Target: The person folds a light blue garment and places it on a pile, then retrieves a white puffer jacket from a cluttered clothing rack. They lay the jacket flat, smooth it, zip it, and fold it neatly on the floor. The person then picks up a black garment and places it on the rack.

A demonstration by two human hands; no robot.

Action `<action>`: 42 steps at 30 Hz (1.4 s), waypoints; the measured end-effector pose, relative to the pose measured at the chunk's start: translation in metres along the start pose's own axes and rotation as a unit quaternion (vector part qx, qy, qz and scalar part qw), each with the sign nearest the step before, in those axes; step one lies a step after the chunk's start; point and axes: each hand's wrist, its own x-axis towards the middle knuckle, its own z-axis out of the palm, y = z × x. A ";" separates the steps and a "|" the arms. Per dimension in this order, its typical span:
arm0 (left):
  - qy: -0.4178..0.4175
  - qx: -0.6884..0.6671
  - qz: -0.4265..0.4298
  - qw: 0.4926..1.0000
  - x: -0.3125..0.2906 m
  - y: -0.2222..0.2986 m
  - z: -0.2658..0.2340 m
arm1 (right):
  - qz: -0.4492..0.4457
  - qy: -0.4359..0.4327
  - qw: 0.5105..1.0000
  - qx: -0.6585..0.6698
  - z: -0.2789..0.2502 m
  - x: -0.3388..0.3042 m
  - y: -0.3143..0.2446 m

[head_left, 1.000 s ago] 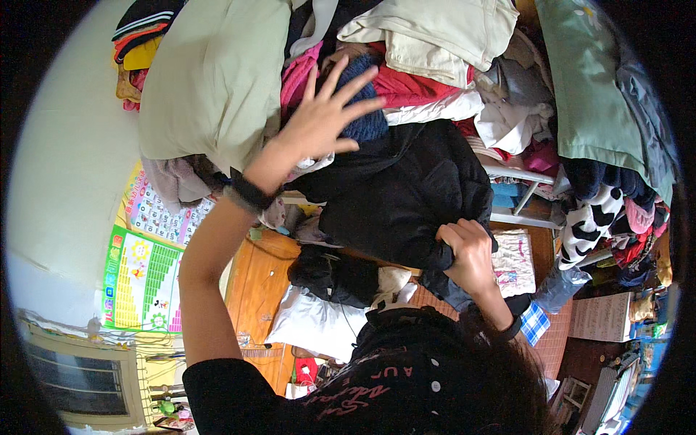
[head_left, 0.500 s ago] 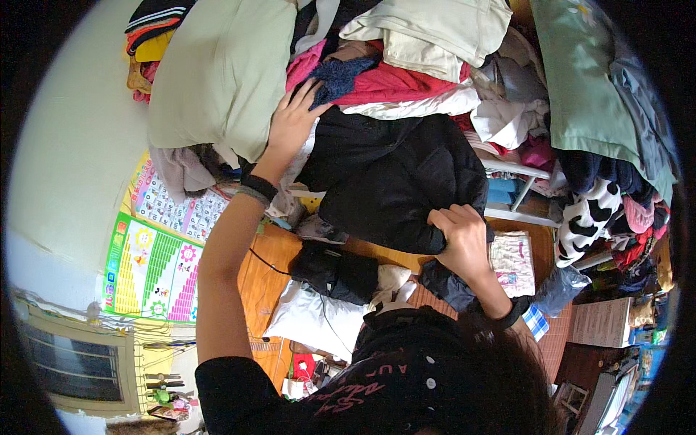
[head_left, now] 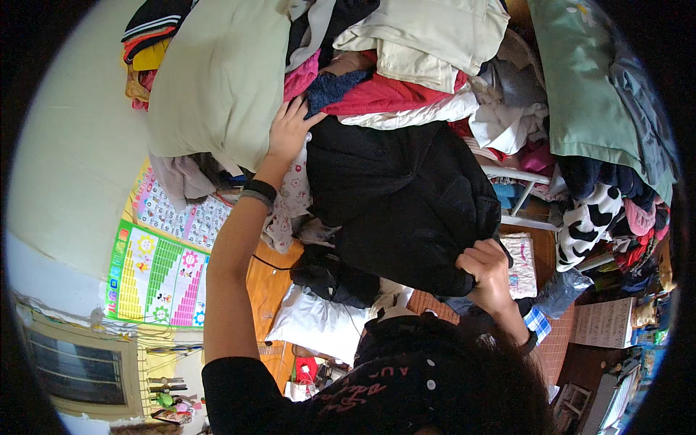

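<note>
A large black garment (head_left: pixel 406 196) hangs down from the front of a heaped pile of clothes, stretched toward me; its kind I cannot make out. My right hand (head_left: pixel 487 270) is closed in a fist on its lower right edge. My left hand (head_left: pixel 290 132) presses on the front of the pile with fingers apart, touching a dark blue fuzzy cloth (head_left: pixel 330 92) beside the garment's upper left corner. Above the garment lie a red cloth (head_left: pixel 391 94), a white cloth (head_left: pixel 428 110) and folded cream clothes (head_left: pixel 428 43). A white flower-patterned cloth (head_left: pixel 291 188) dangles below my left wrist.
A big pale green pillow or cushion (head_left: pixel 217 80) bulges left of the pile. At the right, a light green cloth (head_left: pixel 580 80) drapes over more clothes. White metal rails (head_left: pixel 522 188) show beneath the pile. On the wooden floor lies a white pillow-like bundle (head_left: pixel 315 319). Charts (head_left: pixel 159 275) hang on the left wall.
My right hand has drawn the black garment's edge down and to the right, so more of it is stretched out. The flower-patterned cloth now shows more. My left hand has slid slightly down.
</note>
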 end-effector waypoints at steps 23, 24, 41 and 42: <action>-0.100 -0.089 -0.019 0.991 -0.124 0.042 -0.033 | -0.024 -0.025 0.999 -0.030 0.046 -0.023 0.059; -0.085 -0.067 -0.025 0.994 -0.125 0.041 -0.026 | -0.027 -0.026 0.999 -0.032 0.045 -0.023 0.057; -0.042 0.029 0.011 0.999 -0.131 0.023 0.023 | 0.010 -0.001 0.998 -0.056 0.059 -0.043 0.060; -0.087 0.070 0.023 0.993 -0.131 0.021 0.024 | 0.023 0.006 0.998 -0.066 0.064 -0.048 0.061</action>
